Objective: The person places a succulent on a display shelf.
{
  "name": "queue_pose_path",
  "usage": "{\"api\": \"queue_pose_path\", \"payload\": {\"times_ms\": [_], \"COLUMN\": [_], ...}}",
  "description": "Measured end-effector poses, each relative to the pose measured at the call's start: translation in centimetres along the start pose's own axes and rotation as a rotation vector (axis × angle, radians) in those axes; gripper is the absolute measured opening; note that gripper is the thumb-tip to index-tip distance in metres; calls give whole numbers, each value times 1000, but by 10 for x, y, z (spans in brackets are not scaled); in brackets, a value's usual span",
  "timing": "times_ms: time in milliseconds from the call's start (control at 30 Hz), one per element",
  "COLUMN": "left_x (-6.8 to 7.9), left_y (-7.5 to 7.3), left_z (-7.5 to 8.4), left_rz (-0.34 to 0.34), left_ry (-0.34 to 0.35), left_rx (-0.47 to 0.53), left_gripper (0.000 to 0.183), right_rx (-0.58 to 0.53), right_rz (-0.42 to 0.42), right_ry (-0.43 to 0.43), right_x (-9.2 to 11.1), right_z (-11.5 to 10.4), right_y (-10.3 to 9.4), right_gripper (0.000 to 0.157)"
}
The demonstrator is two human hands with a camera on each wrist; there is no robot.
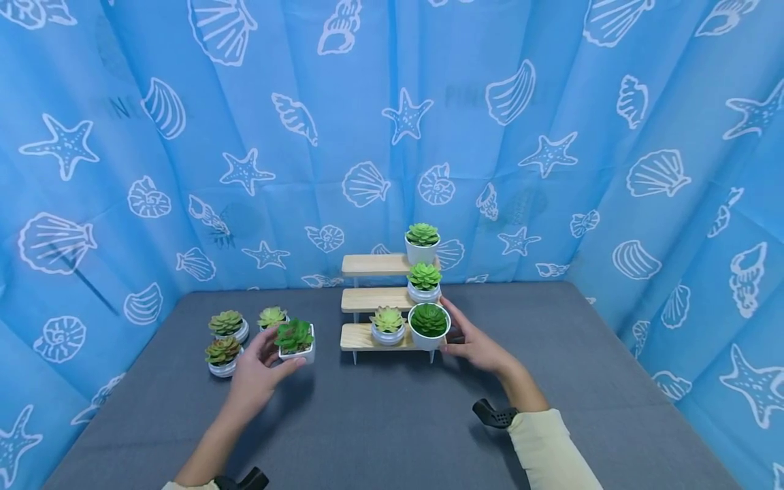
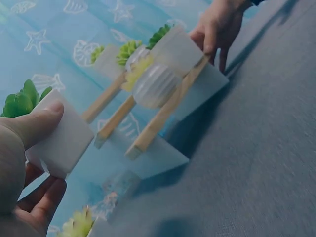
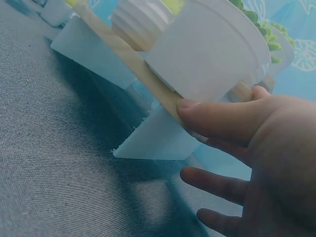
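My left hand point(image 1: 257, 371) holds a square white pot with a dark green artificial succulent point(image 1: 297, 340) in the air, left of a three-tier wooden display stand point(image 1: 361, 333). The left wrist view shows my thumb on one side of this pot point(image 2: 64, 133), with fingers below. At the stand's right end, my right hand point(image 1: 480, 347) grips the lowest board's edge; its thumb point(image 3: 212, 118) lies against the wood and its lower fingers stick out loosely. Beside that thumb, a round white pot with a dark green succulent point(image 1: 430, 327) sits on the lowest tier.
A ribbed pot with a pale succulent point(image 1: 388, 327) shares the lowest tier. Potted succulents stand on the middle point(image 1: 424, 282) and top point(image 1: 422, 243) tiers at the right. Three more pots, including a reddish-green one point(image 1: 222, 356), stand on the grey tabletop point(image 1: 380, 422) at left.
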State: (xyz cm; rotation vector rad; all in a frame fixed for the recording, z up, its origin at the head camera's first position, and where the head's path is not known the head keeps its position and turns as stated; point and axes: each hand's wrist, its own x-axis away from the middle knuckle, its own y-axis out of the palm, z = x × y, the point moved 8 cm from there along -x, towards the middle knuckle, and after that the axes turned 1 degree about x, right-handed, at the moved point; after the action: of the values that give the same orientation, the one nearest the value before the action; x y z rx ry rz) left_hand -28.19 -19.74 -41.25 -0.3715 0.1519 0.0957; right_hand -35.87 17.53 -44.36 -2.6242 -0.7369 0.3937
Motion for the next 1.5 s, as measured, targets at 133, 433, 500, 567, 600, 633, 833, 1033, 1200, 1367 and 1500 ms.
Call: {"api": "queue_pose_path", "payload": {"times_ms": [133,433,500,567,600,633,833,1033,1200,1367,1500], "left_x": [-9,-31,-36,-42,-45,-48,-65,-73,-77,-82,-85], "left_y": [8,24,27,29,30,31,38,47,49,55,61], "left_z": [4,16,18,21,23,24,34,34,31,31,33], "left_rz": [-1,28,30,34,38,40,43,28,41,29,23], "left_ry": [8,23,19,16,20,24,74,98,87,84,99], "left_rx": [26,-51,-54,-52,-54,-53,-55,-71,-66,-62,-69], "left_gripper": [86,83,83,82,82,81,81,81,81,81,79], "right_rx": [10,29,38,46,48,48,47,55,68,71,69], "right_rz": [8,16,21,26,30,34,50,51,61,65,66], "right_ry": [27,49,50,50,50,48,31,42,41,40,39], "right_x": [0,1,1,1,1,1,2,2,2,3,4], "right_z": [0,0,1,0,0,0,-4,-2,-2,-2,-2], "right_y": [0,0,0,-1,-1,-2,-4,-3,-2,-3,-3], "right_gripper": [92,92,91,91,91,92,92,91,91,91,91]}}
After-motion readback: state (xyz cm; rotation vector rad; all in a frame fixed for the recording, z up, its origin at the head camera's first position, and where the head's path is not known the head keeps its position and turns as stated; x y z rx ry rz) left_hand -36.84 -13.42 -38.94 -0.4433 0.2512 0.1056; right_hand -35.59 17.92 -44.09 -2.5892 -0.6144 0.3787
